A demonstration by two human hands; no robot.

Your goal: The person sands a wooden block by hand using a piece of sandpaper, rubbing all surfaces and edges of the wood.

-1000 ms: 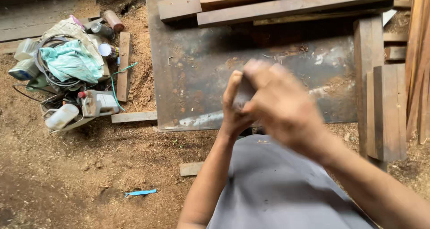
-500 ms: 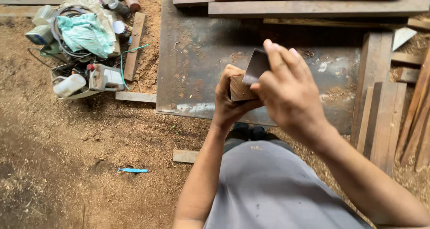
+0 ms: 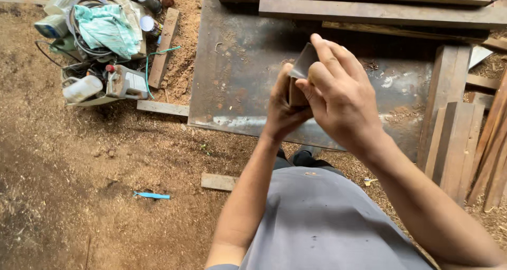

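Note:
My left hand (image 3: 281,107) grips a small brown wooden block (image 3: 294,94) in front of my chest. My right hand (image 3: 340,93) presses a thin grey metal blade (image 3: 304,62) against the block's top, fingers folded over it. Much of the block is hidden between the two hands. Both hands hover above a rusty metal sheet (image 3: 237,80) lying on the sawdust floor.
Long wooden planks (image 3: 380,3) lie at the top and boards (image 3: 457,138) stack on the right. A heap at upper left holds a teal cloth (image 3: 108,29), cables, bottles and a power tool (image 3: 124,82). A short wood offcut (image 3: 218,182) and blue strip (image 3: 152,195) lie on the sawdust.
The view has shifted so the heap and metal sheet sit further right. My hands stay together on the block, and the right hand's fingers with the blade have moved slightly over it.

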